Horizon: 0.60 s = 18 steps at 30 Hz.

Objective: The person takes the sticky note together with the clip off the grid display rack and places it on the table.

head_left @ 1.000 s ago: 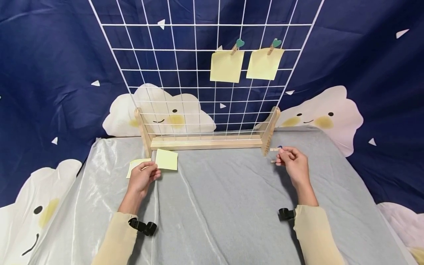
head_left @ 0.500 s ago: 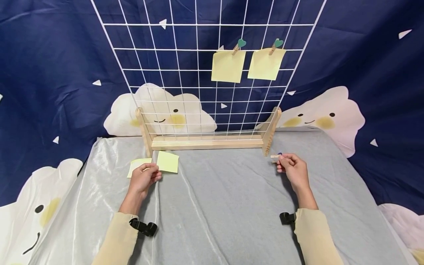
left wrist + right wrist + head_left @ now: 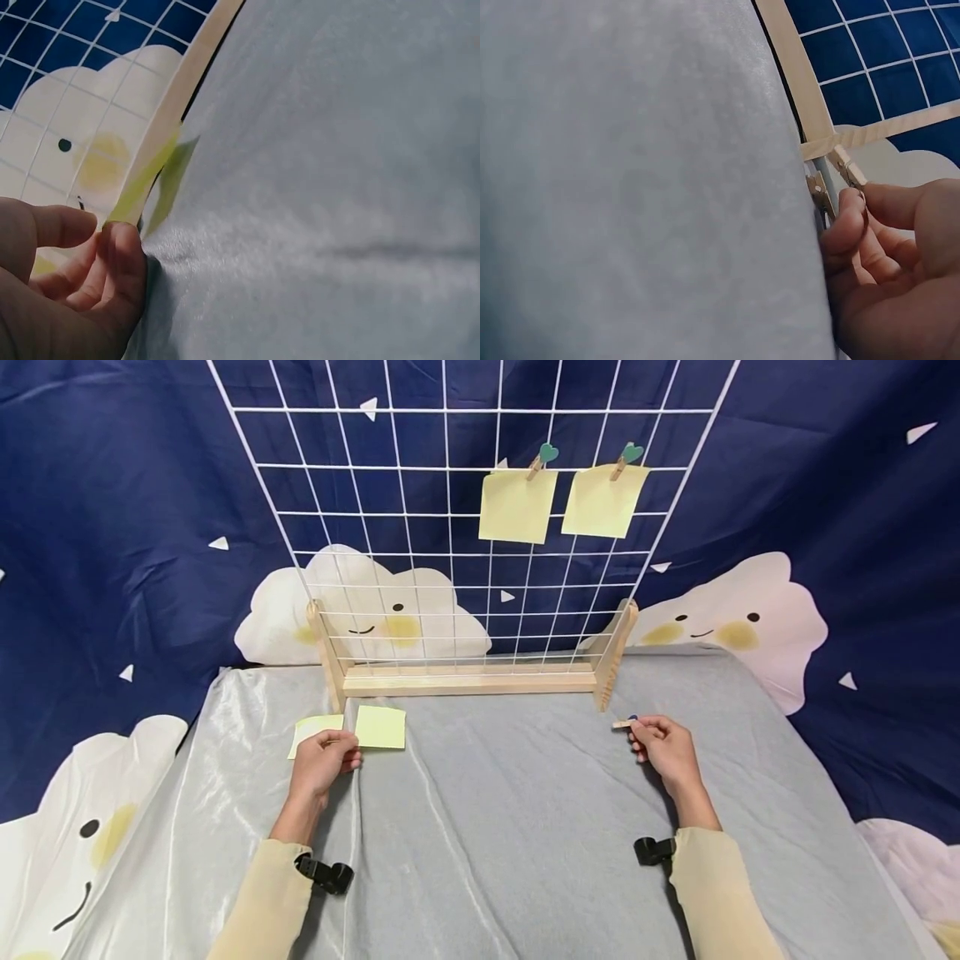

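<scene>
My left hand pinches a yellow sticky note by its near left edge. In the left wrist view this note tilts above the cloth. A second sticky note lies on the cloth, partly behind that hand. At the right, my right hand holds a small wooden clothespin with a dark blue piece on it, between thumb and fingertips. The right wrist view shows this clothespin pointing away from the fingers, with another clothespin beside the fingertips, close to the cloth.
A white wire grid stands in a wooden base at the back. Two yellow notes hang on its upper right under clothespins with green hearts. Grey cloth covers the table. A dark blue curtain with clouds is behind.
My right hand has come down slightly toward me with the clothespin. The note in my left hand has shifted slightly nearer me. The view has tilted a little.
</scene>
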{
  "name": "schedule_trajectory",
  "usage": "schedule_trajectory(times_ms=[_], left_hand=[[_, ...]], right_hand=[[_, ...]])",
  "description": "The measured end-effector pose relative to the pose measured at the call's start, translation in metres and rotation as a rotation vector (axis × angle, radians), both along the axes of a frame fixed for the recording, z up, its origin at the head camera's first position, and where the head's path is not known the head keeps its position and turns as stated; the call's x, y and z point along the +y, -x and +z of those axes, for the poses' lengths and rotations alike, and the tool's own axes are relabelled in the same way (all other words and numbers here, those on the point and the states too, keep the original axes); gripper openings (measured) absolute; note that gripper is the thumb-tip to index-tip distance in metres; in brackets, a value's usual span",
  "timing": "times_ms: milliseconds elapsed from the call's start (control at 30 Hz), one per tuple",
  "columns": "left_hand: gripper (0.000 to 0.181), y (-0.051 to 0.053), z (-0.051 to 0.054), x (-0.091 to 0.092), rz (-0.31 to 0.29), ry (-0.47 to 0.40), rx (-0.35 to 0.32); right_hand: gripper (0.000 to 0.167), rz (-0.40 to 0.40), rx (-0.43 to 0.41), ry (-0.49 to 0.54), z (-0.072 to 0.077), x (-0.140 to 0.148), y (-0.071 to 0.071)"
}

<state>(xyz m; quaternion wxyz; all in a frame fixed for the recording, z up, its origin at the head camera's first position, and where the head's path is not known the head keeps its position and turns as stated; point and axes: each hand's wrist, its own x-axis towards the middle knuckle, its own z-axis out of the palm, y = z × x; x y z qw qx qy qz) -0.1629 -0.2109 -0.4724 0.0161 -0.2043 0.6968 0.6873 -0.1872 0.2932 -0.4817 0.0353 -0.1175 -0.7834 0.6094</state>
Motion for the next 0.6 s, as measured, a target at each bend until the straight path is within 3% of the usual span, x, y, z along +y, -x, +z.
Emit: schedule_trajectory(times_ms=[300, 600], left_hand=[[0.02, -0.0023, -0.0007, -0.0008, 0.0, 0.019, 0.014], [0.02, -0.0045, -0.0014, -0.0023, -0.004, 0.029, 0.017]], right_hand=[[0.031, 0.001, -0.091, -0.155, 0.0, 0.0011, 0.0045], [0.033, -0.021, -0.154, -0.18, 0.0036, 0.0006, 0.0042]])
